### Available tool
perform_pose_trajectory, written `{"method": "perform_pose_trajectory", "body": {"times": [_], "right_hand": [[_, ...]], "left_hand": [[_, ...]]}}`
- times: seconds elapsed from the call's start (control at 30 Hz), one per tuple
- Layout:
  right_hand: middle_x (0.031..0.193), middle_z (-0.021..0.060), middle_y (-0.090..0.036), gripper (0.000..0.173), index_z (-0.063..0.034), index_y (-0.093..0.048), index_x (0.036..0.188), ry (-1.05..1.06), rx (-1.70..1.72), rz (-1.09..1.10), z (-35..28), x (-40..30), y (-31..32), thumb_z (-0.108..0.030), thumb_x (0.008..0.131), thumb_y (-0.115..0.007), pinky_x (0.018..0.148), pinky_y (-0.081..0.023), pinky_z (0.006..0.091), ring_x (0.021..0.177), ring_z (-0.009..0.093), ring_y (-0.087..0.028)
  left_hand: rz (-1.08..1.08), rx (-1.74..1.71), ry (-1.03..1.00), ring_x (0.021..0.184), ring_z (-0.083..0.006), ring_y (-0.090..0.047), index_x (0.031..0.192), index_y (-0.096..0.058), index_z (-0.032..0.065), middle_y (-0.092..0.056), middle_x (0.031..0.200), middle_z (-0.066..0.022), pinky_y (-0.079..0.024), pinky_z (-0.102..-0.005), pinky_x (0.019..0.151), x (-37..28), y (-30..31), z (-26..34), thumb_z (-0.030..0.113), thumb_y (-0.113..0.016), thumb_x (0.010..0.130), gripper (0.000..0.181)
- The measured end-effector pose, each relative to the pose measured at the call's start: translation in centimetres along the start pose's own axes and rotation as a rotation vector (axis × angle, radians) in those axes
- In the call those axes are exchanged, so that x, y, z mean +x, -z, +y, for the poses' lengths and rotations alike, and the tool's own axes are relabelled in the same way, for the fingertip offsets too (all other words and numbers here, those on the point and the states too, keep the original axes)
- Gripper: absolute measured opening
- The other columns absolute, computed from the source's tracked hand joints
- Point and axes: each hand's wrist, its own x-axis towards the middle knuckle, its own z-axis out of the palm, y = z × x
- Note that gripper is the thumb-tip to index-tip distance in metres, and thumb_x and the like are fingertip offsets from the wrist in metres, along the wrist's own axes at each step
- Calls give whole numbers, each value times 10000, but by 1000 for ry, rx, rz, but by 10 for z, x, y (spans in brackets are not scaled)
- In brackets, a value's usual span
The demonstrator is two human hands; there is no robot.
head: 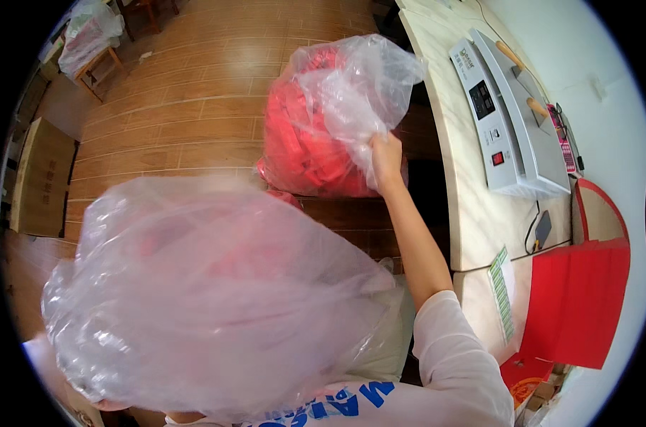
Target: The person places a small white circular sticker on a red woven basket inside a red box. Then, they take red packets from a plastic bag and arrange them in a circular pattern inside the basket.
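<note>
My right hand [387,157] is closed around the gathered plastic at the side of a clear plastic bag [323,123]. This bag stands on the floor and is filled with red items, which look like flat, folded or strip-shaped pieces. In front of my body a second, large translucent plastic bag [221,299] spreads across the lower left, slightly blurred. Faint red shows through its upper part. A sliver of skin is visible by that bag's lower left edge; whether it belongs to my left hand or arm is unclear, as the plastic covers the rest.
A pale marble-patterned counter [440,160] runs along the right, carrying a grey-white machine [515,117] with wooden handles. Red sheets [574,304] hang at the counter's near end. On the left stand a cardboard box [42,179] and a wooden stool [96,69] bearing a plastic-wrapped bundle.
</note>
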Motion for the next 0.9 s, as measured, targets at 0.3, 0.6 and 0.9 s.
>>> {"method": "perform_pose_trajectory", "body": {"times": [0.3, 0.6, 0.9], "right_hand": [[837, 34, -641, 289, 35, -671, 1006, -193, 135, 13, -47, -172, 26, 22, 768, -508, 650, -442, 268, 716, 107, -560], [745, 119, -638, 199, 12, -635, 926, -234, 24, -45, -57, -327, 74, -56, 741, -604, 662, -468, 328, 711, 168, -603], [1431, 226, -378, 822, -103, -333, 1427, 218, -565, -87, -83, -366, 113, -375, 765, -739, 1057, -338, 484, 1291, 372, -407]], "left_hand": [[40, 200, -288, 981, -260, -617, 1099, -613, -19, -626, 1117, -152, -491, -410, 864, 28, 9, 85, 237, -428, 907, 370], [66, 317, -479, 1016, -279, -603, 1082, -617, -30, -616, 1141, -167, -465, -434, 914, 47, -5, 134, 207, -422, 897, 358], [119, 327, -583, 1050, -298, -589, 1065, -620, -40, -606, 1166, -181, -440, -459, 964, 47, -20, 185, 177, -416, 887, 347]]}}
